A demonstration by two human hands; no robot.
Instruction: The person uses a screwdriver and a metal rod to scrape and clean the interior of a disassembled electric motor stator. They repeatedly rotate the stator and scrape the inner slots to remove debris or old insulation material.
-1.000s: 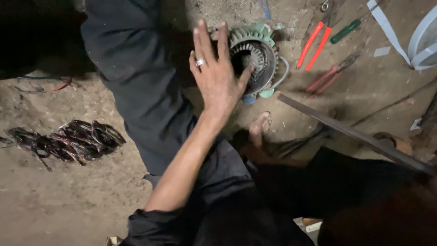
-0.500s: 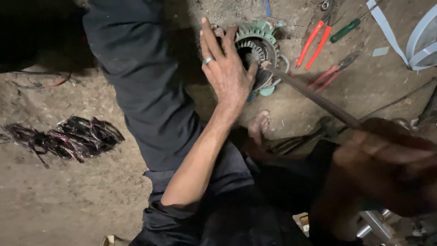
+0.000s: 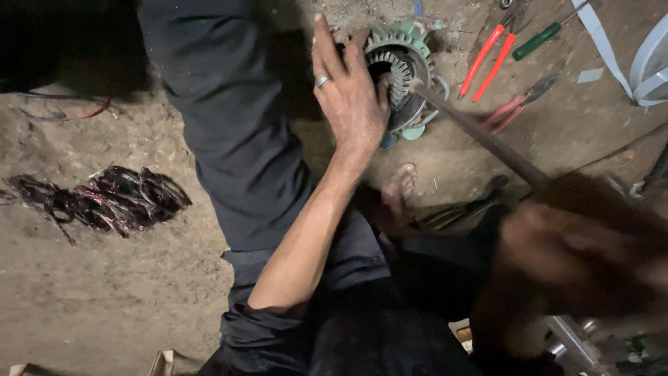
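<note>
Stator: motor stator (image 3: 400,66) with a green housing lay on the dirt floor (image 3: 104,299), its slotted core facing up, just beyond the person's foot (image 3: 398,189).
Left hand: left hand (image 3: 348,97) lay flat and spread over the stator's left side, fingers straight, a ring on one finger; it pressed down rather than gripped.
Right hand: right hand (image 3: 563,257) was blurred at the lower right, seemingly closed round the near end of a long metal rod (image 3: 480,136); how tight the hold was I could not tell.
Rod: its far tip sat at the core's rim, touching or just beside the slots.
Doing it well: judged from this, the spread palm should bear weight straight down so the stator did not skid, fingers kept clear of the tip, and the rod kept against metal, not slipping across the slots.
Nearby: red-handled pliers (image 3: 490,59), a green-handled screwdriver (image 3: 539,40) and smaller red pliers (image 3: 518,104) lay to the right; a tangle of removed copper winding wire (image 3: 104,202) lay well apart on the left.
</note>
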